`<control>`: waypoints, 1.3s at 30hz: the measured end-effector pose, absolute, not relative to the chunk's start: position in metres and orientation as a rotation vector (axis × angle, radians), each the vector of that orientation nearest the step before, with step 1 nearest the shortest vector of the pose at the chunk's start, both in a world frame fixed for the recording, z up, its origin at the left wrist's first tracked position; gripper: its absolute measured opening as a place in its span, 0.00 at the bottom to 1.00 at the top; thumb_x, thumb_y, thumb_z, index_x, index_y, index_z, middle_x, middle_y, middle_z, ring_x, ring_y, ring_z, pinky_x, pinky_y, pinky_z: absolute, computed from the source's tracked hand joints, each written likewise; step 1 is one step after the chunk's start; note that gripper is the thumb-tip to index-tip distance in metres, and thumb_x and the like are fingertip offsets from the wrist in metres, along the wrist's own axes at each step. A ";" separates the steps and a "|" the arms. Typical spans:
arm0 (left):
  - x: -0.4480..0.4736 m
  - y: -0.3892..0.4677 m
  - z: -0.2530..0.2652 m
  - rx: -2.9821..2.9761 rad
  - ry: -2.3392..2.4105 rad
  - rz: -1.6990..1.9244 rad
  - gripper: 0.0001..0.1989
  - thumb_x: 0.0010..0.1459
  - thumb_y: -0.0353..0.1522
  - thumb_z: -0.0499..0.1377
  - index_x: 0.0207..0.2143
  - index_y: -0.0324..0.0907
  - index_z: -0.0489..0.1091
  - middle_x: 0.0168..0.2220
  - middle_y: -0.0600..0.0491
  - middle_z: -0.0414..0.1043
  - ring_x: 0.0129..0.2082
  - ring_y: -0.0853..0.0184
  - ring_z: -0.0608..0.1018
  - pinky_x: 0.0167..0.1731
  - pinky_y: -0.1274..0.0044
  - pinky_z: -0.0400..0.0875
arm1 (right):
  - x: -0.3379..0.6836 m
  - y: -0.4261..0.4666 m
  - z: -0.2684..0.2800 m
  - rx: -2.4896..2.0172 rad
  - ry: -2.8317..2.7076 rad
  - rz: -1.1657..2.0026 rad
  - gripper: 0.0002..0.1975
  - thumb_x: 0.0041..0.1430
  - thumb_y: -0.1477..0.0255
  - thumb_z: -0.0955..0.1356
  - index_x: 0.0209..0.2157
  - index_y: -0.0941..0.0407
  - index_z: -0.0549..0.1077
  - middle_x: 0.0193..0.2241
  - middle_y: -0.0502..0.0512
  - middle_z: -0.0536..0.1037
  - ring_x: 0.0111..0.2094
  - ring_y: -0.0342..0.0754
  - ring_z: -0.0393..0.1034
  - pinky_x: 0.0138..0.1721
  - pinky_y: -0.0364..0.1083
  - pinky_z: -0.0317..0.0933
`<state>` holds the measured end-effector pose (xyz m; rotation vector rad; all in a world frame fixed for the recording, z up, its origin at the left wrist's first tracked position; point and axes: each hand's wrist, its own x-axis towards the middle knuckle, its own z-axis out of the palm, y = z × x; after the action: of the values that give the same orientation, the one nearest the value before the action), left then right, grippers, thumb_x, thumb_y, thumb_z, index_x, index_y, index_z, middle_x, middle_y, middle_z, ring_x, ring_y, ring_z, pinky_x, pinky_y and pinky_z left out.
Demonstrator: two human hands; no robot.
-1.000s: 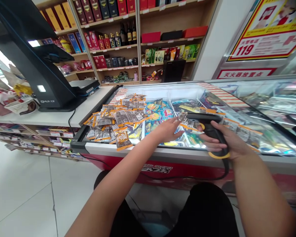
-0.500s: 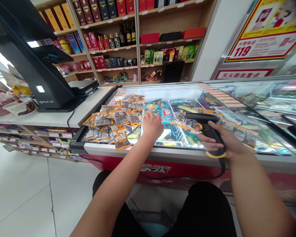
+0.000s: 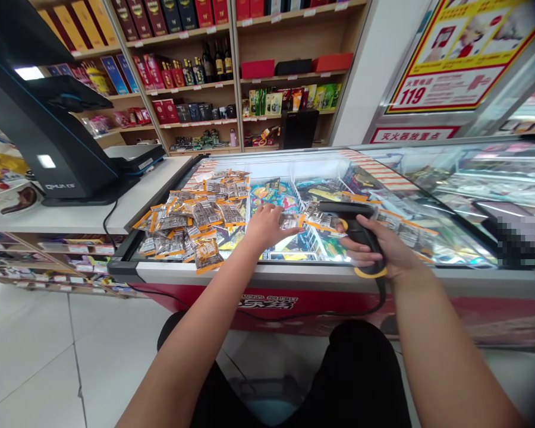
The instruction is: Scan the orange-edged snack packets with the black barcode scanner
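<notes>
My left hand (image 3: 265, 227) is over the freezer's glass top, its thumb and fingers around a small clear snack packet (image 3: 289, 222) with orange ends. My right hand (image 3: 374, 246) grips a black and yellow barcode scanner (image 3: 369, 229) by its handle, a finger near the trigger. The scanner's head points left, above another snack packet (image 3: 323, 221). A heap of the same packets (image 3: 200, 214) lies to the left of my left hand. More packets (image 3: 408, 235) lie partly hidden behind my right hand.
The chest freezer (image 3: 245, 274) has bagged goods under its glass. A black cable (image 3: 312, 315) hangs from the scanner along its front. At left, a checkout machine (image 3: 78, 178) stands on a white counter (image 3: 129, 202). Stocked shelves (image 3: 187, 89) rise behind.
A snack packet has come into sight at my left hand's fingers, which have spread toward the right. The view has shifted slightly right. My right hand still holds the scanner.
</notes>
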<state>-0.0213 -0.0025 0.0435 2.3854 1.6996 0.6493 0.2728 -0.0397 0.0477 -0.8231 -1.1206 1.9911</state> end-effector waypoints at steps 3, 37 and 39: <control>-0.022 -0.003 0.040 2.479 1.724 0.517 0.26 0.73 0.54 0.63 0.58 0.44 0.77 0.63 0.40 0.78 0.69 0.43 0.74 0.68 0.57 0.71 | 0.272 -0.040 0.048 -0.816 -1.134 1.990 0.21 0.71 0.51 0.76 0.45 0.53 0.72 0.20 0.41 0.63 0.18 0.34 0.33 0.18 0.37 0.43; -0.017 0.017 0.045 1.162 1.345 1.278 0.12 0.74 0.26 0.61 0.41 0.47 0.60 0.36 0.60 0.66 0.31 0.71 0.74 0.39 0.76 0.81 | 0.266 -0.046 0.057 -0.964 -1.189 1.967 0.32 0.60 0.42 0.81 0.41 0.52 0.68 0.20 0.39 0.63 0.16 0.32 0.36 0.19 0.37 0.39; -0.017 0.019 0.044 1.166 1.348 1.281 0.13 0.75 0.26 0.60 0.40 0.47 0.59 0.36 0.60 0.64 0.30 0.72 0.74 0.37 0.77 0.80 | 0.266 -0.047 0.057 -0.968 -1.189 1.965 0.32 0.59 0.42 0.82 0.41 0.52 0.68 0.19 0.39 0.63 0.16 0.32 0.36 0.19 0.37 0.40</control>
<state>-0.0167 0.0187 0.0444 1.1660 1.3480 1.2808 0.2658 -0.0466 0.0572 -0.9680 -1.1889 1.9646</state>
